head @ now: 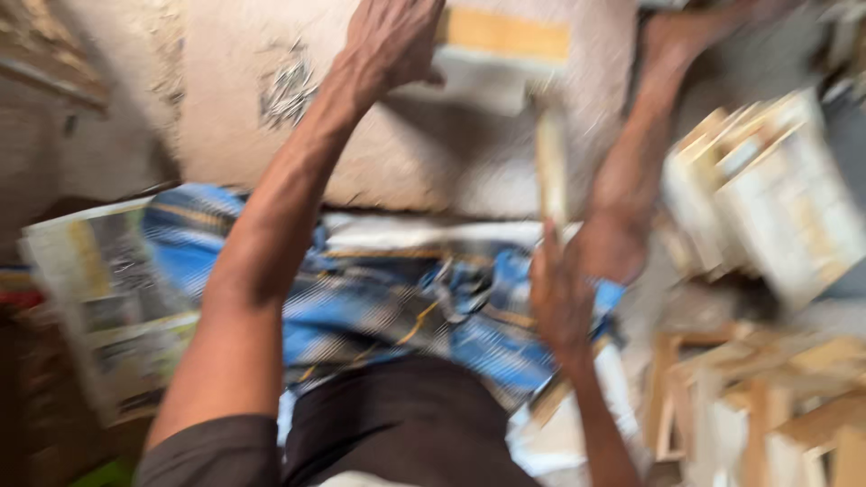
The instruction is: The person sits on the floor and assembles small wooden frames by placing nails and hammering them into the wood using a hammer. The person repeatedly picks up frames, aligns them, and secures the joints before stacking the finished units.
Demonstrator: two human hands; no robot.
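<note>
Two hands are busy here, and from my seat the picture is badly smeared by motion, so I read it with care. My left hand [390,41] reaches far forward and rests on a flat wooden piece [501,54] with a pale yellow face, lying at the far edge of the rough work slab [388,162]; the fingers look curled over its near-left corner, seemingly to pin it down. My right hand [559,293] sits close in, above the blue checked cloth [379,298] over my lap, closed around the lower end of a thin wooden strip [550,162] held upright, its top near the flat piece. A heap of small nails [287,95] lies toward the slab's left side. Stacked wooden frames [767,189] crowd the right, printed paper [99,289] the left.
</note>
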